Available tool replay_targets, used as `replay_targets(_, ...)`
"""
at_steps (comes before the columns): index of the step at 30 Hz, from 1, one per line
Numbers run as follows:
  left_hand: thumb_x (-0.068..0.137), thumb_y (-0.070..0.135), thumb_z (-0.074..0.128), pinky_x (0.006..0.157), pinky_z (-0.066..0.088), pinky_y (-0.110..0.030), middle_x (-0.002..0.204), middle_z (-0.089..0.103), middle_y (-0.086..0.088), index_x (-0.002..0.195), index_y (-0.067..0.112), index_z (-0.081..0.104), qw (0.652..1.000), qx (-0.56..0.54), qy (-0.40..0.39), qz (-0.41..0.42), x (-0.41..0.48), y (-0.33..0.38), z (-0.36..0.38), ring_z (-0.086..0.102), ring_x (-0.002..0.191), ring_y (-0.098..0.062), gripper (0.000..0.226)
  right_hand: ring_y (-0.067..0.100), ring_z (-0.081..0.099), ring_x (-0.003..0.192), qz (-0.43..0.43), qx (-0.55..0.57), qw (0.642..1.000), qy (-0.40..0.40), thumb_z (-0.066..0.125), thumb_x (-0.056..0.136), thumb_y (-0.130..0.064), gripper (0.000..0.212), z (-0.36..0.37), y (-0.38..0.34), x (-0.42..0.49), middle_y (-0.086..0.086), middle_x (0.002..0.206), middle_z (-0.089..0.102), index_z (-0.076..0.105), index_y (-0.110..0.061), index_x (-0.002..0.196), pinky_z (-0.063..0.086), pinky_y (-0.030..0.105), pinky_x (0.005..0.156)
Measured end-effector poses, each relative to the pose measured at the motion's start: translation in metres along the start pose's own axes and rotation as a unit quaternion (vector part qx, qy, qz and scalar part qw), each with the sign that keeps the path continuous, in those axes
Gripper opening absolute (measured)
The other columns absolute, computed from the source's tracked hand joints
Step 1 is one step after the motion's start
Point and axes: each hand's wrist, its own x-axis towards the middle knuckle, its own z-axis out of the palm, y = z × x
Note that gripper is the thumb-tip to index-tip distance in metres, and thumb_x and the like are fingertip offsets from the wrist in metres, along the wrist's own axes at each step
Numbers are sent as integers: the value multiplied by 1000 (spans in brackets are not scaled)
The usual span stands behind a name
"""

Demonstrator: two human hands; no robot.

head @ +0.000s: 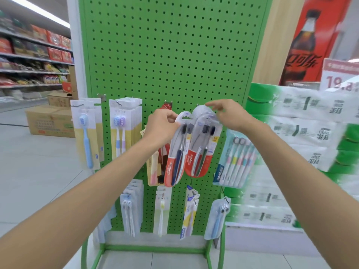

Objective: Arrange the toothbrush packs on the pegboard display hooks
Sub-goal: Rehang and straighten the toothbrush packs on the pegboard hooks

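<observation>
Green pegboard (165,55) stands upright on a green frame in a shop aisle, its upper area bare and two rows of hooks lower down carrying toothbrush packs. To its right hangs a red Coca-Cola banner (310,39) showing a bottle and Chinese lettering; beneath it sit stacked white-and-green paper packs (310,133), print blurred, and a price card (340,78) reading "19", the rest unclear. Cardboard cartons (50,121) rest on the floor at left. On the upper row hang a single blue brush pack (87,133), a twin-brush pack (122,129) and, far right, a tilted multi-brush pack (233,162) whose label I cannot read with certainty. Two red-based packs marked "Colgate" are in front of the board's centre, side by side and touching. The left Colgate pack (174,152) is held off the board, tilted, the left hand (161,127) with its grip pinched on the white hang tab. The right Colgate pack (202,152) has its top at a hook (197,104), where the right hand (227,115) has its grip pinched on the upper edge.
</observation>
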Motion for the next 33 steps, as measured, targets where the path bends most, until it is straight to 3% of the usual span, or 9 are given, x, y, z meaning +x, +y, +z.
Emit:
replay_targets(4, 92, 13, 66, 75, 44, -20, 100, 71, 2, 103, 13, 74, 1000, 24, 13, 13, 14, 5, 2, 62, 88, -9, 13, 6, 56, 77, 5, 2, 996, -90, 43, 97, 2, 39, -1, 3, 11, 10, 132, 59, 61, -14, 127, 46, 20, 68)
replay_targets(9, 91, 11, 67, 63, 40, -13, 89, 66, 7, 99, 14, 74, 999, 33, 8, 16, 26, 7, 8, 56, 76, 0, 10, 39, 60, 100, 29, 77, 992, -93, 43, 99, -3, 23, 1, 7, 13, 11, 106, 64, 62, -9, 111, 50, 46, 92)
replay_targets(14, 92, 11, 67, 79, 48, -26, 90, 66, 7, 99, 13, 74, 999, 38, 6, 19, 32, 8, 14, 60, 84, -9, 11, 12, 45, 65, 35, 107, 990, -89, 35, 100, 0, 26, 6, 7, 17, 0, 80, 53, 60, -5, 108, 36, 25, 57)
replay_targets(17, 92, 9, 66, 80, 46, -27, 93, 67, 5, 100, 13, 74, 999, 40, -7, 15, 35, 7, 16, 60, 89, -12, 13, 19, 41, 68, 41, 137, 985, -93, 32, 97, 2, 32, 10, 9, 20, -1, 73, 54, 60, -12, 92, 54, 46, 79)
replay_targets(20, 91, 10, 67, 83, 49, -30, 97, 68, 2, 101, 14, 73, 999, 23, -25, -6, 38, 5, 17, 60, 94, -14, 12, 24, 40, 69, 53, 161, 982, -84, 33, 96, 4, 35, 13, 11, 22, -11, 55, 54, 61, -13, 84, 41, 65, 98)
replay_targets(23, 91, 10, 67, 84, 51, -32, 97, 68, 0, 100, 13, 73, 999, 8, -30, -21, 42, 2, 18, 60, 93, -15, 11, 16, 59, 72, 50, 171, 981, -75, 35, 97, 2, 29, 12, 13, 22, 2, 77, 61, 60, -10, 90, 46, 56, 99)
replay_targets(26, 91, 10, 67, 84, 51, -33, 98, 69, 0, 101, 13, 73, 999, 1, -21, -26, 45, 1, 19, 61, 94, -15, 12, 22, 57, 82, 46, 170, 982, -66, 34, 98, 1, 27, 14, 17, 23, 23, 102, 65, 58, -12, 95, 44, 42, 74)
replay_targets(29, 92, 10, 66, 82, 48, -31, 98, 67, 1, 105, 13, 73, 999, 2, -19, -32, 47, 1, 20, 59, 93, -15, 14, 22, 48, 78, 48, 171, 982, -69, 32, 99, 0, 27, 16, 18, 22, 20, 96, 64, 57, -7, 104, 37, 35, 66)
replay_targets(33, 92, 10, 66, 82, 48, -31, 102, 69, -1, 105, 12, 73, 999, -4, -21, -28, 48, 1, 22, 59, 92, -14, 15, 24, 46, 79, 47, 191, 978, -70, 29, 99, -1, 31, 17, 16, 21, 8, 85, 61, 57, -13, 94, 48, 62, 90)
